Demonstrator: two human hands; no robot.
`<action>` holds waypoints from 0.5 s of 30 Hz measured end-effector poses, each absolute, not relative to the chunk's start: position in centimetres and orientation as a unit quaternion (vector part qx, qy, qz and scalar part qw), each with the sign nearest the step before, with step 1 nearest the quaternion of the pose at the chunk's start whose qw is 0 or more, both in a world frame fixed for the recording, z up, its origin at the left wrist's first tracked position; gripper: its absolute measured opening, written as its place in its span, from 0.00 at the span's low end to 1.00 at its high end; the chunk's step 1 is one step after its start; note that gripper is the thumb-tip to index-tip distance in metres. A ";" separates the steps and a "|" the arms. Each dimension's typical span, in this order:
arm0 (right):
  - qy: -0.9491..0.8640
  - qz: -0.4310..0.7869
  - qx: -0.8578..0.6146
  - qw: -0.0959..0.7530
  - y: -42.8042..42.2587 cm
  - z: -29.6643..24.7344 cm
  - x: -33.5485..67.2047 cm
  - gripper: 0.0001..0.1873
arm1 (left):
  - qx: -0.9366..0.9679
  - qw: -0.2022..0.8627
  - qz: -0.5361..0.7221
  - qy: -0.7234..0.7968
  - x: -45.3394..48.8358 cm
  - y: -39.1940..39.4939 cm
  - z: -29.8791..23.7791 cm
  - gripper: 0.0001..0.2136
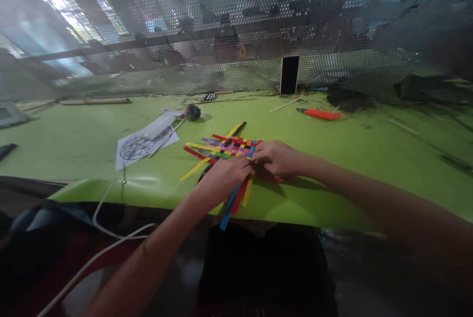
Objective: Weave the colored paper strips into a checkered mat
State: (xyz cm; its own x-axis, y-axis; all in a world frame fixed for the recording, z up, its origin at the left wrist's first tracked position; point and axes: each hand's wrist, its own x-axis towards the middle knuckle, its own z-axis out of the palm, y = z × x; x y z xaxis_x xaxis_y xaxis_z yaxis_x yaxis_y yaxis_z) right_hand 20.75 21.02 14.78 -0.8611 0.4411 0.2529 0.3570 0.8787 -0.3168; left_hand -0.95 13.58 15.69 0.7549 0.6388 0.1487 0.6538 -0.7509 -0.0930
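Fingertips almost meeting at the near right corner of the weave! The right hand (275, 156) has thumb and fingers drawn together, apparently pinching the edge of the multicoloured woven mat (236, 146); exactly which strip is between them, I can't tell. The left hand (229, 175) comes in from the near left, fingers bent over the near edge, and whether they grip or simply press is hidden beneath the knuckles.

The step in hand, by my reading: working strips into place at that corner. Plenty of loose length about. A blue strip (229, 208), a red strip (239, 199) and a yellow strip (249, 190) spill toward the near side, the blue one reaching past the table's edge, and more tails fan out left. The next move, I'd judge, calls for one hand steadying the checks while the other draws a strip snug without buckling its neighbours.

Outward now, across the green table (354, 152): a printed sheet (146, 145) to the left, a dark ball (192, 112) beyond the mat, a red-handled tool (320, 114) far right, and a phone (289, 75) propped upright at the far edge.
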 end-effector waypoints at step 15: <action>-0.941 0.192 -0.234 0.153 21.1 15.4 21.0 0.05 | -0.934 0.002 -0.188 -0.305 -2.7 13.7 15.5 0.08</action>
State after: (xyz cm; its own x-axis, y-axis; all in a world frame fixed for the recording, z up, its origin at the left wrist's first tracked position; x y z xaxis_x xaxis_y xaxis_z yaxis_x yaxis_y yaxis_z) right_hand 20.96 21.09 15.45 -0.8437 0.4984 0.1991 0.3809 0.8174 -0.4321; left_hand -2.66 13.68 15.55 0.7442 0.5679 0.3517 0.5698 -0.8145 0.1096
